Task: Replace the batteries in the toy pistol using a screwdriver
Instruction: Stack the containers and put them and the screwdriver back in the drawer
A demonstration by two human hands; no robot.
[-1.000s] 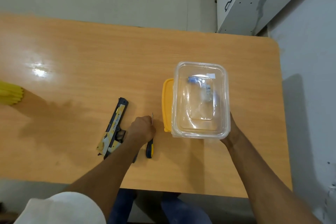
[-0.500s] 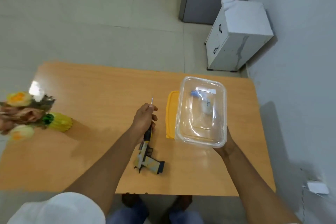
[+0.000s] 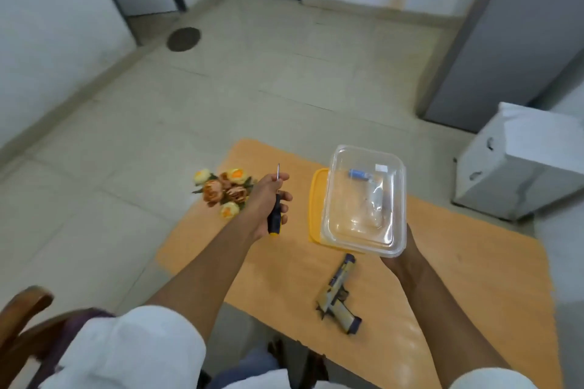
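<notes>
My left hand (image 3: 268, 202) grips a screwdriver (image 3: 274, 211) with a dark and yellow handle, lifted above the table with its metal tip pointing away from me. My right hand (image 3: 401, 257) holds a clear plastic container (image 3: 363, 199) from underneath, raised off the table; a blue-tipped item (image 3: 358, 173) and a clear bag lie inside it. The yellow and dark toy pistol (image 3: 338, 295) lies flat on the orange wooden table (image 3: 474, 278), below the container, with neither hand touching it.
A yellow lid (image 3: 316, 199) lies on the table beside the raised container. Artificial flowers (image 3: 224, 191) stand at the table's far left corner. A white cabinet (image 3: 521, 164) stands on the floor at the right. A wooden chair back (image 3: 22, 319) shows at lower left.
The camera has tilted up and turned, so more floor shows. My left hand has raised the screwdriver higher off the table. The container stays held in my right hand; the pistol lies on the table.
</notes>
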